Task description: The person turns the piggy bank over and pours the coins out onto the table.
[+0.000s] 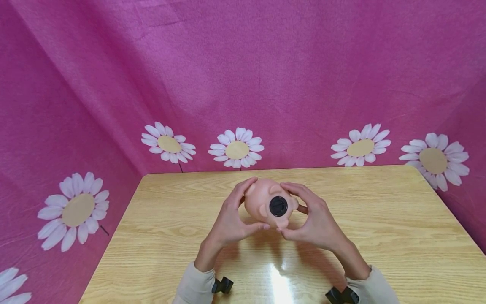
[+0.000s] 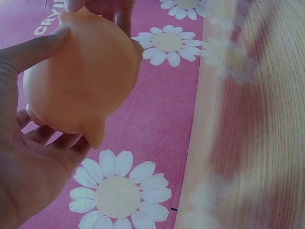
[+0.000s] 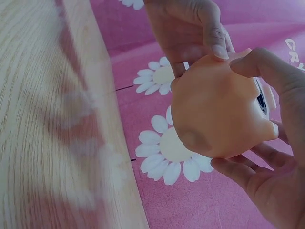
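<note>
A round pink piggy bank (image 1: 258,200) is held over the wooden table, tipped so that its underside with stubby feet and a round black plug (image 1: 278,206) faces the head camera. My left hand (image 1: 230,219) grips its left side, thumb along the near edge and fingers round the far side. On the other side my right hand (image 1: 319,221) holds it near the feet, thumb below and fingers above. In the left wrist view the smooth body of the piggy bank (image 2: 86,76) shows; the right wrist view catches the plug's edge (image 3: 261,101).
The light wood table (image 1: 171,219) reflects a bright glare in front of the hands. Behind and at the sides hangs a magenta cloth (image 1: 265,76) with white daisies. A small black device sits at each wrist, by beige sleeves (image 1: 195,283).
</note>
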The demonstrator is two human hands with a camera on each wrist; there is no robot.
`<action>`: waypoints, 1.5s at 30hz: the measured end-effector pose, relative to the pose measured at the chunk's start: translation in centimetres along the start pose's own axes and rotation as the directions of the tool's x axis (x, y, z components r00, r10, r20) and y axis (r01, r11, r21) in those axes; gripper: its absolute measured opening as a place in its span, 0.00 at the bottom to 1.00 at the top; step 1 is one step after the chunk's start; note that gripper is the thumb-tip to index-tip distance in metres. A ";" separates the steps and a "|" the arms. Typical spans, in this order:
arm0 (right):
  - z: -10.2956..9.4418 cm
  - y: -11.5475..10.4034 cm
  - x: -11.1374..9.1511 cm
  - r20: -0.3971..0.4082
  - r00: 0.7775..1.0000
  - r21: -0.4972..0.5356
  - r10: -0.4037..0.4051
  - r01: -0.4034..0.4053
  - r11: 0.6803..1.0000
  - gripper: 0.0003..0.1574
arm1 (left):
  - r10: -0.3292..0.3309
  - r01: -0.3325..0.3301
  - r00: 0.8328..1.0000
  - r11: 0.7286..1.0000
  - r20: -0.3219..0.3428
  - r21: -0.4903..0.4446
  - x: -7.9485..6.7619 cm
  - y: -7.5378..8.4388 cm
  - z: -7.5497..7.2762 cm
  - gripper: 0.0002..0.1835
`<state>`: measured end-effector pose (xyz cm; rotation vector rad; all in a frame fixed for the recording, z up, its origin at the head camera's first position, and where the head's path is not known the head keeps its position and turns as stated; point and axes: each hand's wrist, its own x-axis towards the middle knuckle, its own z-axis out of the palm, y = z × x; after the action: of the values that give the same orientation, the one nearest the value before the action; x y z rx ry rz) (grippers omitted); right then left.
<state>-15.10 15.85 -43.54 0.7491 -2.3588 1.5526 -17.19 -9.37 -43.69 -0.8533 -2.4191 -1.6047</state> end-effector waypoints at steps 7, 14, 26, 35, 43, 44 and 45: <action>0.0 0.1 0.0 -0.011 1.000 0.027 0.014 -0.013 1.000 0.62 | 0.007 -0.007 1.000 1.000 -0.030 -0.008 0.0 0.0 0.0 0.60; 0.0 0.1 -0.1 -0.039 0.998 0.063 0.052 -0.049 0.997 0.56 | 0.047 -0.046 0.997 0.999 -0.063 0.018 0.0 -0.3 0.3 0.58; 0.5 -0.2 -0.1 -0.113 0.984 0.185 0.136 -0.114 0.976 0.43 | 0.077 -0.065 0.975 0.996 -0.207 0.065 -0.1 -0.2 1.3 0.53; 0.9 -0.7 -0.1 -0.138 0.967 0.221 0.214 -0.181 0.958 0.42 | 0.099 -0.069 0.986 0.974 -0.133 0.216 -0.2 0.1 1.7 0.72; 1.4 -1.2 -0.2 -0.141 0.955 0.229 0.260 -0.224 0.947 0.41 | 0.117 -0.084 0.984 0.969 -0.132 0.231 -0.2 0.1 1.8 0.70; 1.5 -1.2 -0.2 -0.141 0.954 0.228 0.264 -0.229 0.947 0.42 | 0.121 -0.089 0.984 0.969 -0.132 0.229 -0.1 0.1 1.8 0.68; 1.5 -1.2 -0.2 -0.142 0.953 0.222 0.267 -0.232 0.947 0.42 | 0.124 -0.091 0.984 0.969 -0.132 0.229 -0.1 0.1 1.8 0.67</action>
<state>-14.16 14.13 -43.27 0.3417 -2.2620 1.9008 -16.67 -7.81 -44.41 -0.7848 -2.3497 -1.2809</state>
